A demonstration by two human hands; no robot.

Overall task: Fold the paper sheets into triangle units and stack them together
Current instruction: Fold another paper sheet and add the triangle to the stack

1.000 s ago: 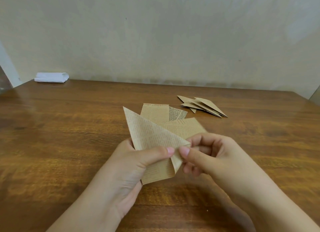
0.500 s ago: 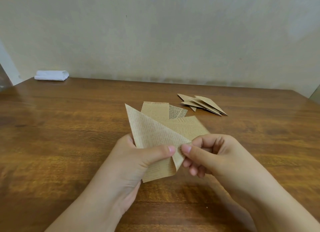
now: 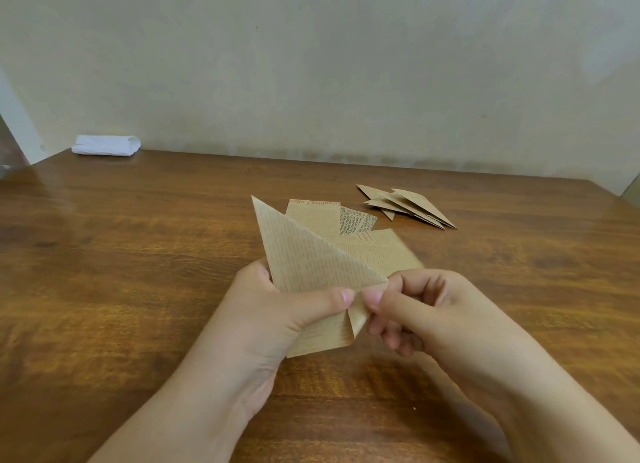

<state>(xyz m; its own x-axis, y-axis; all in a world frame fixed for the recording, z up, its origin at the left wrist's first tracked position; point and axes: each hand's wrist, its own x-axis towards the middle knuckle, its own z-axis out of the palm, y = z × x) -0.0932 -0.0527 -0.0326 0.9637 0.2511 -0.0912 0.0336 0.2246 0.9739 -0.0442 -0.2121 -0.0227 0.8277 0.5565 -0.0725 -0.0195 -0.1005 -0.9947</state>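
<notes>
Above the table (image 3: 138, 255), both hands pinch the folded sheet (image 3: 308, 265).

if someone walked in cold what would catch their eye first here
First, the two hands low in the middle: the left hand and the right hand pinch a half-folded brown printed sheet, its point sticking up. Behind it, flat paper sheets lie on the wooden table, with a pile of finished triangle units further right. A white folded cloth sits at the far left corner.
</notes>
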